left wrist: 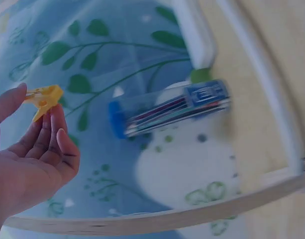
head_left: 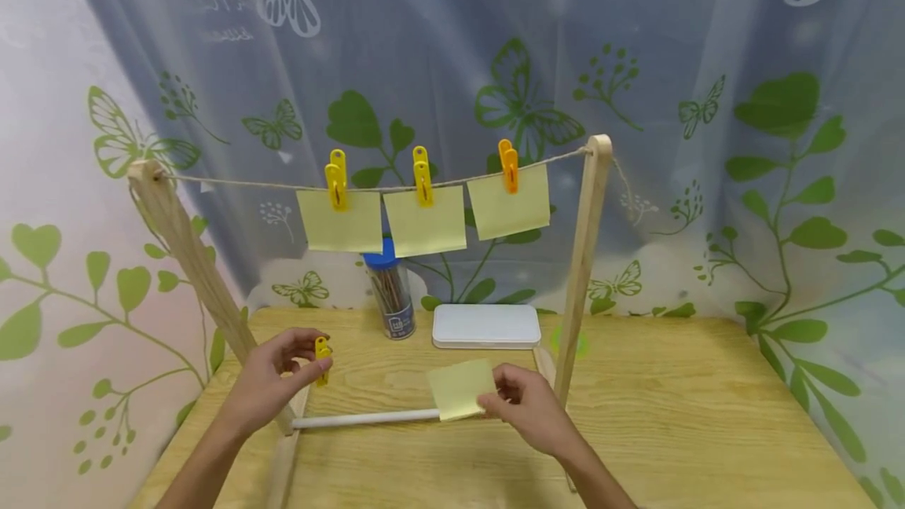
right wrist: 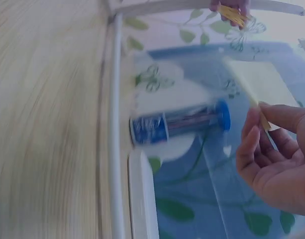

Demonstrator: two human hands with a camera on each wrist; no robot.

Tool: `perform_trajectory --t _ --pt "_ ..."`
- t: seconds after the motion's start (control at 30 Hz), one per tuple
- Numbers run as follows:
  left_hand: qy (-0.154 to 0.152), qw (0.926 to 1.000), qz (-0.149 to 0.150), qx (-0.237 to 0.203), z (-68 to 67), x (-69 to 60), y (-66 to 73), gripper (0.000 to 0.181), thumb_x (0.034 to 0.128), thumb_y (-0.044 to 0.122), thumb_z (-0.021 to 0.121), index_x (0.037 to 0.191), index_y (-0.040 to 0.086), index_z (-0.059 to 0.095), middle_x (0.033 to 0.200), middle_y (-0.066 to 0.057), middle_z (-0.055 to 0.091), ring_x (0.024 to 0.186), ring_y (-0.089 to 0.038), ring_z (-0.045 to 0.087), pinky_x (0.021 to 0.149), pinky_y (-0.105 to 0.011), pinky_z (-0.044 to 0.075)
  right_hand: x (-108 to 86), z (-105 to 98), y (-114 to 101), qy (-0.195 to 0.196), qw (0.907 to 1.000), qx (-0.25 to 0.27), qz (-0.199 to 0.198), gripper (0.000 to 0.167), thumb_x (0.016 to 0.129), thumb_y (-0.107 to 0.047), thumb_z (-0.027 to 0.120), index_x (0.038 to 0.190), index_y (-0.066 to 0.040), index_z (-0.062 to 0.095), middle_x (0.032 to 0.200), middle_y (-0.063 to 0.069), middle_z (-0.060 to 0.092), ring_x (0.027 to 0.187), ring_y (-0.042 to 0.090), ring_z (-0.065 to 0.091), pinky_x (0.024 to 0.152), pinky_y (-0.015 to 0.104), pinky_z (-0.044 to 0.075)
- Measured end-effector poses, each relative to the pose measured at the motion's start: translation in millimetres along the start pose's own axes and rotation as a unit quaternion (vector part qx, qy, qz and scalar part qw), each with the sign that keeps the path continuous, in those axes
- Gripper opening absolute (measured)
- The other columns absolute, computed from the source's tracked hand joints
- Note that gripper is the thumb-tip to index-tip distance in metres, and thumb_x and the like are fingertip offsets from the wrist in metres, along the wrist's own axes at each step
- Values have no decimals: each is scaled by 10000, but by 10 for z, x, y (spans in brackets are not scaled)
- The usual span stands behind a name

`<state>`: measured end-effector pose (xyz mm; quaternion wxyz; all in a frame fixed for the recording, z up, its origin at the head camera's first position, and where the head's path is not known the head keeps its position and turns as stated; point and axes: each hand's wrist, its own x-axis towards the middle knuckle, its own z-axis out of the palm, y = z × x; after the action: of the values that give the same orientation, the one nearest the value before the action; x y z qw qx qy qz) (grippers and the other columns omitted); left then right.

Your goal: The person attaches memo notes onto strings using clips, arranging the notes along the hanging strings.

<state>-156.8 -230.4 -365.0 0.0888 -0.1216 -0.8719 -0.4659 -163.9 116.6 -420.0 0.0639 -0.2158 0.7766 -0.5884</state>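
My left hand (head_left: 272, 379) pinches a yellow clothespin (head_left: 322, 360) between thumb and fingers, near the left post. In the left wrist view the same clothespin (left wrist: 47, 98) sits at the fingertips. On the right, my right hand (head_left: 526, 407) holds a pale yellow paper note (head_left: 461, 389) by its right edge, in front of the white crossbar (head_left: 368, 419). The right wrist view shows that note (right wrist: 261, 82) gripped between thumb and fingers. Above both hands a string (head_left: 247, 182) carries three similar notes, hung by a yellow clothespin (head_left: 337, 179), another yellow clothespin (head_left: 423, 177) and an orange clothespin (head_left: 508, 167).
A wooden left post (head_left: 201, 273) and right post (head_left: 583, 258) hold up the string. Behind the crossbar stand a blue-lidded tube of pencils (head_left: 393, 297) and a white case (head_left: 485, 326) on the wooden table (head_left: 679, 415). A patterned curtain (head_left: 438, 61) hangs behind.
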Motion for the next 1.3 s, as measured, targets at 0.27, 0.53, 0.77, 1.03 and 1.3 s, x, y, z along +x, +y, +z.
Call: perform_trajectory --t 0.27,0.53,0.77,1.03,1.3 --pt "817 9862 1381 -416 -241 141 354 305 877 -75 596 1179 -95 563 962 178 594 843 16 542 671 -139 465 331 467 -276 563 9948 740 -421 198 873 -129 677 942 51 634 790 221 617 612 28 544 555 183 441" --pt "1387 9662 2011 -826 -431 266 769 347 819 -188 588 1154 -95 588 886 75 610 766 -67 504 614 -154 418 589 754 -553 452 9833 1671 -557 214 865 -77 678 972 105 644 868 349 626 661 19 629 662 223 540" --pt "1581 9528 2078 -1548 -582 374 1045 361 826 -183 583 1100 45 637 890 27 619 767 -88 521 612 -126 443 831 945 -815 133 9750 2144 -566 195 895 -72 637 950 112 600 952 342 624 693 58 676 693 289 579" --pt "1772 9354 2382 -1921 -758 466 1244 282 827 -141 617 1054 21 658 825 23 655 685 -65 554 590 -108 449 1091 1208 -1047 105 9679 2446 -562 180 891 -45 635 982 109 638 930 350 652 785 343 709 701 302 580" --pt "2014 9241 2289 -2304 -844 584 1446 215 829 -110 632 1016 -6 654 925 -19 695 566 -44 587 487 -119 371 1239 1385 -1270 572 9567 2786 -618 264 881 -44 647 1122 62 630 910 362 642 741 380 688 678 293 580"
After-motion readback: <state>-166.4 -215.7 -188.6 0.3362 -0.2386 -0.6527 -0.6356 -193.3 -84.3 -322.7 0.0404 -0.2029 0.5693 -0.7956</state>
